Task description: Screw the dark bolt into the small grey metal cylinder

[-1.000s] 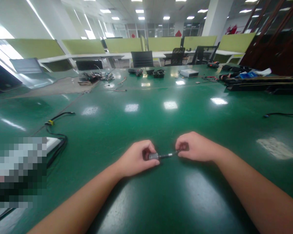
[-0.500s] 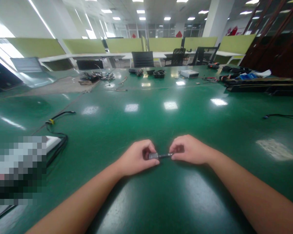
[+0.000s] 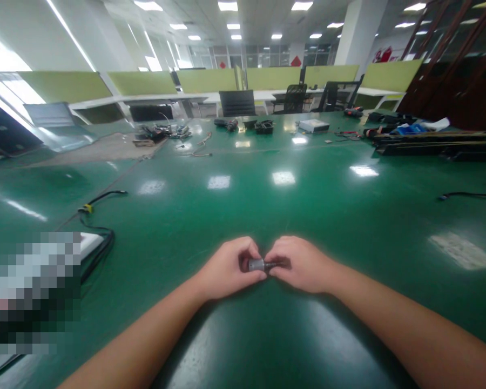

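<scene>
A small grey cylinder with a thin dark shaft (image 3: 257, 265) lies level between my hands, close above or on the green tabletop; its exact kind cannot be made out. Thumb and fingers of my left hand (image 3: 231, 268) are closed around the grey, thicker end. My right hand (image 3: 302, 265) pinches the dark shaft close to where it meets the grey part, and the shaft's far end runs under those fingers. The fingertips of both hands almost touch.
The green table (image 3: 243, 216) reflects the ceiling lights. At left lie a pixelated box-like thing (image 3: 32, 286) and a black cable (image 3: 105, 195). Another cable (image 3: 465, 194) is at right. Farther back are a silver box (image 3: 314, 126), loose parts (image 3: 162, 132) and long black bars (image 3: 433, 145).
My right hand has slid left along the shaft, from its far end up to the grey part. My left hand keeps its grip. The whole view has shifted slightly downward.
</scene>
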Motion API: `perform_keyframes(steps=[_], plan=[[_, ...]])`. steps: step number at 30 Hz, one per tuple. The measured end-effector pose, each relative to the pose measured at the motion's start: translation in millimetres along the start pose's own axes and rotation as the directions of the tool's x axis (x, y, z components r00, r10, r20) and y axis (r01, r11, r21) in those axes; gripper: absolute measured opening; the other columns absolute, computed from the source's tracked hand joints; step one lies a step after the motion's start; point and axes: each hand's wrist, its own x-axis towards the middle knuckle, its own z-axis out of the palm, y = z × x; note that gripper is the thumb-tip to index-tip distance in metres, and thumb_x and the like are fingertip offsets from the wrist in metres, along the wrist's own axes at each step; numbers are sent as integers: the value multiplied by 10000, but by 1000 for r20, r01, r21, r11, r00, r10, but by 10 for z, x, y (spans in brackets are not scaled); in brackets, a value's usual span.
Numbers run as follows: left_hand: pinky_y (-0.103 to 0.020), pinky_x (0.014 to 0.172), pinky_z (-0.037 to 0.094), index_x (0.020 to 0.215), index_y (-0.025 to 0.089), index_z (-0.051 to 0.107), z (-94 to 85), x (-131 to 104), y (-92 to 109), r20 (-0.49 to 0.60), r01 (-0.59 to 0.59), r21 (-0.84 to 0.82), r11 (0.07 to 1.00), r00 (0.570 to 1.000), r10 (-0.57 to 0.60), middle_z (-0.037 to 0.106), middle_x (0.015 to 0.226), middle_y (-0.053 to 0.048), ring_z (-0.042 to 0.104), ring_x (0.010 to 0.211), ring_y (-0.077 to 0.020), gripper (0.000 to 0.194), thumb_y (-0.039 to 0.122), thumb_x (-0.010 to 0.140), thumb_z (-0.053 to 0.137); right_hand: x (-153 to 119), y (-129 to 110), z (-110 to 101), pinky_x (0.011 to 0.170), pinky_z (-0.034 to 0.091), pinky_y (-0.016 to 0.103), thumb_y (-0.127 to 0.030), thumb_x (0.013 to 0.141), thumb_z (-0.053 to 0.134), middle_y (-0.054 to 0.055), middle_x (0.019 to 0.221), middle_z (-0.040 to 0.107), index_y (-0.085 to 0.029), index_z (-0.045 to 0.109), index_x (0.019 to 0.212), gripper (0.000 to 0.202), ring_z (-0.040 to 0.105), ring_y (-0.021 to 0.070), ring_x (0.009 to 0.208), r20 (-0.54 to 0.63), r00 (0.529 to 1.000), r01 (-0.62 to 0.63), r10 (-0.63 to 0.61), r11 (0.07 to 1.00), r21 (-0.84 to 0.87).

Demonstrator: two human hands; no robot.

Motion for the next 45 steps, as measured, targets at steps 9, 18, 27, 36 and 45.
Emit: perform_keyframes(steps=[9, 18, 27, 36, 45], plan=[[-253, 653, 423, 870, 170, 599, -11, 8, 17, 2, 29, 10, 1000, 1000, -29, 614, 812, 1, 565, 706, -146, 242, 308, 775, 773, -4, -20, -3, 792, 440, 316, -171, 844, 688, 36, 918, 716, -199, 732, 975, 141, 614, 188, 871, -6, 1000, -31, 31, 999, 42], [-249, 667, 416, 873, 169, 597, -36, -5, 18, 2, 5, 35, 999, 1000, -5, 626, 850, -8, 559, 737, -144, 232, 325, 797, 751, 13, -4, 23, 785, 429, 305, -192, 845, 687, 27, 905, 709, -204, 718, 949, 109, 615, 181, 862, -17, 999, -35, 35, 999, 23], [-241, 639, 408, 873, 170, 591, -57, -14, 42, 11, 3, 55, 998, 1000, -4, 611, 813, -3, 557, 709, -143, 211, 285, 787, 745, 44, -8, 15, 785, 416, 312, -181, 805, 689, 10, 851, 692, -200, 704, 916, 114, 615, 176, 824, -4, 1000, -11, 11, 1000, 16], [-236, 592, 390, 842, 166, 592, -46, -8, 97, -26, 42, 59, 997, 999, -41, 577, 759, 7, 538, 655, -138, 206, 269, 764, 752, 50, -1, 42, 756, 405, 294, -167, 782, 702, 1, 837, 676, -197, 695, 902, 124, 598, 161, 786, -31, 999, -15, 16, 999, 52], [-238, 587, 392, 859, 175, 586, -44, -7, 49, -14, 43, 34, 999, 999, -42, 581, 770, 8, 542, 651, -135, 204, 289, 782, 737, 41, -5, 39, 767, 392, 310, -174, 818, 697, -4, 826, 672, -211, 697, 904, 94, 596, 163, 793, -24, 999, -39, 40, 998, 40]])
